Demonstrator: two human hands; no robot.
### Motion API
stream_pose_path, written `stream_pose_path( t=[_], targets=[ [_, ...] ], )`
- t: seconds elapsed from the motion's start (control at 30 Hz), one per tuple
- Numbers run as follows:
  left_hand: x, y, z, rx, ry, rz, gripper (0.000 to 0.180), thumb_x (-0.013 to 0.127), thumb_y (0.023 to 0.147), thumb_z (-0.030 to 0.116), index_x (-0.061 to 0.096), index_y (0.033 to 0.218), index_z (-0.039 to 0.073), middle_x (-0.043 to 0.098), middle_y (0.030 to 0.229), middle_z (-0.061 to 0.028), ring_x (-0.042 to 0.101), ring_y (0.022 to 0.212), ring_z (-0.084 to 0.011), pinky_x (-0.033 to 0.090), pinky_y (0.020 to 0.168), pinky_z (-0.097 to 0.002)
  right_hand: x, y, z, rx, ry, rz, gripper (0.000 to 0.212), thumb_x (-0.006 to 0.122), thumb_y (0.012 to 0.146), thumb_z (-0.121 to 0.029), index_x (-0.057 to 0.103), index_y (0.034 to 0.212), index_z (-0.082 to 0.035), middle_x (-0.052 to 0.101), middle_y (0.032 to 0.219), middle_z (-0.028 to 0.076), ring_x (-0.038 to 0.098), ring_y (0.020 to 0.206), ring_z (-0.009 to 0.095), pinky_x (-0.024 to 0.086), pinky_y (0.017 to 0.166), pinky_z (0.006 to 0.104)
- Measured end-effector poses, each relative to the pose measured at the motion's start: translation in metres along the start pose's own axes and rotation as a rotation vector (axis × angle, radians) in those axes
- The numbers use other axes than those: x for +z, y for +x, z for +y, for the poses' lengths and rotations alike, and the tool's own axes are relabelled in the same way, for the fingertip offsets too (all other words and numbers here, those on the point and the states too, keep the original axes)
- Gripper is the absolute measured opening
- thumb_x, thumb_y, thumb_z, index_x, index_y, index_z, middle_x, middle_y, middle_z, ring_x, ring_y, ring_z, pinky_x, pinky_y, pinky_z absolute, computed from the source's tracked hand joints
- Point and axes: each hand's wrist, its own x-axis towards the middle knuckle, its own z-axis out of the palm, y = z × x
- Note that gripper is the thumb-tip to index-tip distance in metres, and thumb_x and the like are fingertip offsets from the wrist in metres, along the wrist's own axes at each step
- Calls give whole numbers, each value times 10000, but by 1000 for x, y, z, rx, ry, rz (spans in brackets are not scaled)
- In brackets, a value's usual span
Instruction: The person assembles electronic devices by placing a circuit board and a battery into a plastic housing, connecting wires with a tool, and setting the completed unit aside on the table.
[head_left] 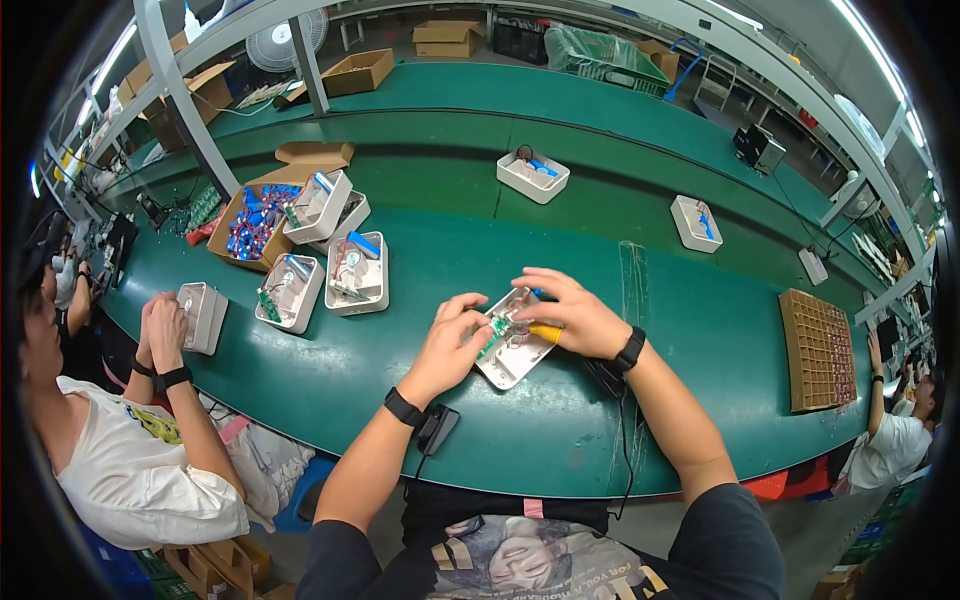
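Observation:
A white plastic housing lies tilted on the green bench in front of me, its open side up. My left hand is at its left side, thumb and fingers closed on the edge of a small green circuit board in the housing. My right hand curls over the far right side. At its thumb is a yellow piece; I cannot tell whether it is a tool handle or a finger cover. A bit of blue battery cell shows beneath the right fingers. The fingertips partly hide thin wires inside.
Several similar housings stand left, one being the housing beside a carton of blue battery cells. Housings also sit on the belt. A black device lies by my left wrist, a divided tray far right. A co-worker sits left.

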Motion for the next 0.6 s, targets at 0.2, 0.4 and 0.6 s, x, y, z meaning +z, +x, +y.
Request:
stream_pose_path(
  t=[0.2, 0.4, 0.6],
  targets=[
    [-3, 2, 2, 21, -72, -143, 165, 670, 1007, 173, 699, 1085, 31, 589, 1434, -129, 509, 1346, -340, 408, 1135, -435, 5, -3, -2, -91, 53, -125, 336, 825, 864, -151, 757, 1192, -134, 662, 1405, 92, 577, 1380, 336, 444, 1174, 510],
    [-1, 5, 2, -28, -173, -128, 161, 695, 986, 176, 711, 1084, 49, 591, 1417, -132, 557, 1296, -297, 464, 1063, -391, 10, -3, -8, -119, -37, -163, 286, 791, 887, -132, 728, 1164, -99, 677, 1370, 82, 604, 1352, 311, 420, 1205, 534],
    [-8, 3, 30, -100, 274, 136, 238, 746, 957, 259, 707, 1092, 67, 698, 1146, -123, 676, 1015, -266, 532, 826, -394, 22, -10, 8, 39, -154, 34, 242, 745, 911, -107, 677, 1142, -82, 690, 1259, 95, 663, 1238, 304, 497, 1129, 498]
  ],
)
